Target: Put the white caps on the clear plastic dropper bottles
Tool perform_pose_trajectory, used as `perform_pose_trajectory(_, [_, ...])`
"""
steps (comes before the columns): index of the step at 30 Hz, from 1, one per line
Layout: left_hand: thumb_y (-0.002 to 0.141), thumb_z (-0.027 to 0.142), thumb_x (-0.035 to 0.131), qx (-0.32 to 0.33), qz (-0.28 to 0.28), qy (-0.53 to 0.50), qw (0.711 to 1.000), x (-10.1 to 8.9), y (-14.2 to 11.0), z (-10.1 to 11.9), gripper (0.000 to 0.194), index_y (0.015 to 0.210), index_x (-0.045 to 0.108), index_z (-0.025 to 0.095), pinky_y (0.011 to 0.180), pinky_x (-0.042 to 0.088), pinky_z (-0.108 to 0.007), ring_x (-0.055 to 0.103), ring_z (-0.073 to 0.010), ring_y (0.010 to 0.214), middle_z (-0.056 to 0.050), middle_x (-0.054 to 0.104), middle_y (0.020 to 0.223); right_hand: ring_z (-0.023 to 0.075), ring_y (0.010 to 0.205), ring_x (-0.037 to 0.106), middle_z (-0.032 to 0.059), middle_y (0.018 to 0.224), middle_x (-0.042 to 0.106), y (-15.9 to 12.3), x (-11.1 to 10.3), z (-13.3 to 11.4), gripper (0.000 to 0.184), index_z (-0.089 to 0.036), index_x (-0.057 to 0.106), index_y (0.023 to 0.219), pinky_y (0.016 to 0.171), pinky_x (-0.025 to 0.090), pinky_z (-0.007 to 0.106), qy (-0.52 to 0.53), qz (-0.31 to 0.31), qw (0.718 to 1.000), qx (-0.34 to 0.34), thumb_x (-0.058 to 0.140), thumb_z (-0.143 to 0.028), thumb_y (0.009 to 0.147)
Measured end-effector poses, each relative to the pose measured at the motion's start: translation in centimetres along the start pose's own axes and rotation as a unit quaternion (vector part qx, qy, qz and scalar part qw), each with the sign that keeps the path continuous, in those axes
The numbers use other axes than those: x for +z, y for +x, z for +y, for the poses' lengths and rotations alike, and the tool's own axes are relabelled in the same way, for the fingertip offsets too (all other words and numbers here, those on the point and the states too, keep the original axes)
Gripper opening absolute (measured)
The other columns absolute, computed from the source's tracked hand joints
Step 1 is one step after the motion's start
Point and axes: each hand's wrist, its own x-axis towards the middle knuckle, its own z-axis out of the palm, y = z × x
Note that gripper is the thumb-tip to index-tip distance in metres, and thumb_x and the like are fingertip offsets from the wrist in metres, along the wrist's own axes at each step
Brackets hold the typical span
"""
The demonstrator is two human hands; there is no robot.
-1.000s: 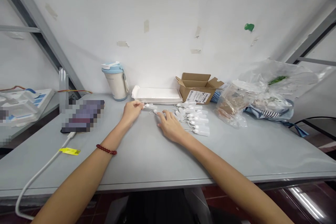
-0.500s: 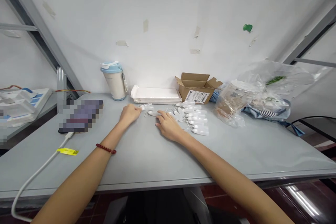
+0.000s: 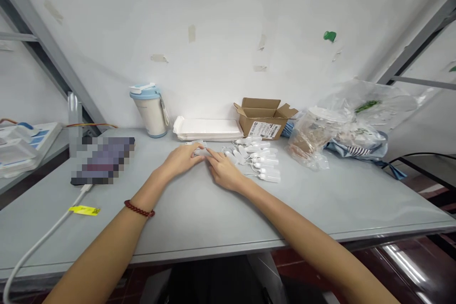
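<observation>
My left hand (image 3: 180,160) and my right hand (image 3: 223,172) meet fingertip to fingertip on the grey table (image 3: 213,209). Between them is a small clear plastic bottle (image 3: 198,151). My left fingers are closed on it. My right thumb and forefinger pinch at its end, and what they hold there is mostly hidden. Just right of my right hand, several more small clear bottles (image 3: 261,159) with white caps and strings lie in a cluster. A red bead bracelet (image 3: 138,209) sits on my left wrist.
At the back stand a blue-lidded cup (image 3: 150,110), a stack of white trays (image 3: 208,129) and an open cardboard box (image 3: 264,118). Crumpled clear plastic bags (image 3: 338,128) lie at the right. On the left are a blurred dark device (image 3: 103,157) and a white cable (image 3: 42,240) with a yellow tag.
My left hand has brought the small bottle back from near the trays to my right hand. My right fingertips have lifted off the table to meet it. The view has shifted slightly.
</observation>
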Motion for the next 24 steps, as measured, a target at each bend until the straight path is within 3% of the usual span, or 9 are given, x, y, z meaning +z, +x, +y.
perform_pose_trajectory(3, [0.084, 0.04, 0.045, -0.006, -0.006, 0.052, 0.999, 0.0, -0.2, 0.3, 0.036, 0.113, 0.057, 0.024, 0.065, 0.041, -0.03, 0.062, -0.0257, 0.085, -0.006, 0.069, 0.086, 0.0249, 0.122, 0.042, 0.0189, 0.139, 0.041, 0.1, -0.7, 1.1, 0.045, -0.007, 0.056, 0.114, 0.099, 0.035, 0.038, -0.016, 0.047, 0.998, 0.024, 0.043, 0.005, 0.073])
perform_pose_trajectory(5, [0.084, 0.036, 0.046, -0.035, 0.005, 0.082, 0.996, -0.1, -0.2, 0.1, 0.034, 0.113, 0.058, 0.023, 0.067, 0.042, -0.032, 0.062, -0.0277, 0.089, -0.008, 0.07, 0.092, 0.0242, 0.115, 0.048, 0.0167, 0.127, 0.052, 0.1, -1.5, 1.9, 0.041, -0.01, 0.059, 0.109, 0.094, 0.037, 0.036, -0.043, 0.067, 0.994, 0.073, 0.043, 0.004, 0.074])
perform_pose_trajectory(8, [0.084, 0.034, 0.046, -0.074, 0.024, 0.108, 0.991, -0.4, -0.2, -0.5, 0.033, 0.113, 0.058, 0.023, 0.068, 0.043, -0.033, 0.061, -0.0295, 0.093, -0.009, 0.069, 0.098, 0.0247, 0.102, 0.053, 0.0144, 0.106, 0.062, 0.0, -2.8, 2.9, 0.027, -0.012, 0.062, 0.101, 0.084, 0.04, 0.035, -0.093, 0.045, 0.984, 0.146, 0.044, -0.005, 0.081])
perform_pose_trajectory(11, [0.085, 0.032, 0.045, -0.083, 0.033, 0.108, 0.99, -0.3, -0.1, -0.9, 0.033, 0.114, 0.057, 0.024, 0.069, 0.043, -0.033, 0.061, -0.0292, 0.094, -0.008, 0.069, 0.101, 0.0256, 0.1, 0.054, 0.0139, 0.103, 0.064, -0.2, -3.8, 3.3, 0.022, -0.012, 0.062, 0.098, 0.081, 0.038, 0.034, -0.118, 0.025, 0.975, 0.186, 0.045, -0.013, 0.085])
perform_pose_trajectory(18, [0.083, 0.029, 0.048, -0.089, 0.051, 0.063, 0.993, 0.4, 0.1, -0.5, 0.033, 0.114, 0.055, 0.02, 0.067, 0.042, -0.031, 0.062, -0.0275, 0.089, -0.008, 0.069, 0.095, 0.0262, 0.095, 0.056, 0.014, 0.097, 0.067, -0.7, -4.6, 3.3, 0.018, -0.012, 0.063, 0.096, 0.077, 0.038, 0.033, -0.119, -0.012, 0.975, 0.188, 0.056, -0.024, 0.084])
perform_pose_trajectory(24, [0.081, 0.028, 0.048, -0.045, 0.054, 0.013, 0.997, 0.3, -0.1, 0.1, 0.035, 0.113, 0.055, 0.019, 0.065, 0.04, -0.03, 0.061, -0.0239, 0.081, -0.004, 0.067, 0.085, 0.0295, 0.1, 0.054, 0.017, 0.1, 0.065, -0.9, -4.2, 2.7, 0.019, -0.011, 0.063, 0.097, 0.081, 0.037, 0.035, -0.128, -0.035, 0.977, 0.169, 0.058, -0.023, 0.083])
